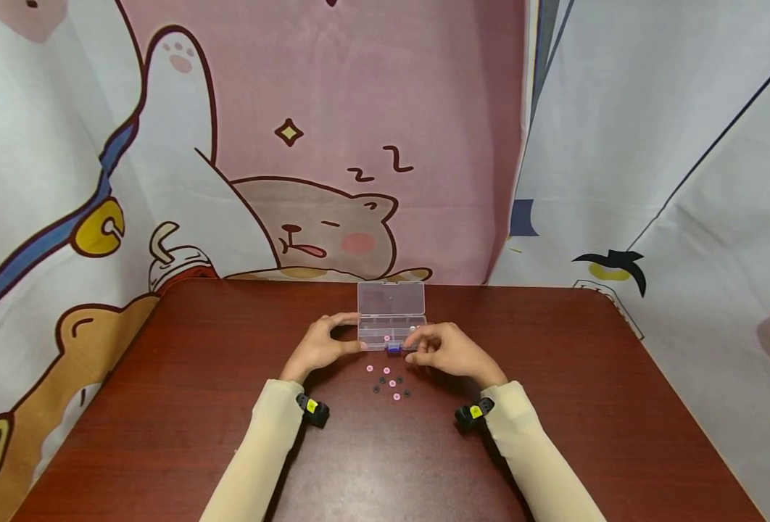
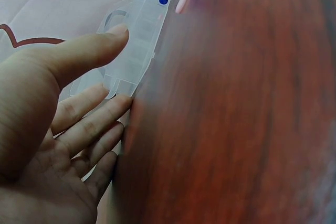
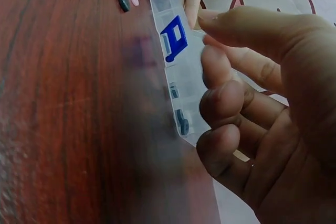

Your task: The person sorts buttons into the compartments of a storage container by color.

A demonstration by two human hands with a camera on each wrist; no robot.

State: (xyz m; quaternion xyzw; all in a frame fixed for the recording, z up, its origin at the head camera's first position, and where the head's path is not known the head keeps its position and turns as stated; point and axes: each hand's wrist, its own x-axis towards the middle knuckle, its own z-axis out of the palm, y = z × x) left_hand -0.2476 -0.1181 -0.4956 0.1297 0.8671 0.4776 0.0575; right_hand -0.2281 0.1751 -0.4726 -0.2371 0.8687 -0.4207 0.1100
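Observation:
A clear plastic compartment box (image 1: 372,342) stands with its lid (image 1: 391,298) raised behind it and a blue latch (image 1: 394,349) at the front. My left hand (image 1: 320,348) holds its left end, thumb at the front corner and fingers along the side and back. Over its right front part hovers my right hand (image 1: 453,351), fingers loosely bent; nothing shows between thumb and index finger. Inside are a pink disc (image 1: 387,338) and, at the right end, dark discs (image 3: 183,123). Several small pink discs (image 1: 396,396) and black discs (image 1: 376,389) with centre holes lie in front of the box.
The box stands near the back edge of a dark red-brown wooden table (image 1: 196,406). A printed cloth (image 1: 424,109) with cartoon animals hangs directly behind the table.

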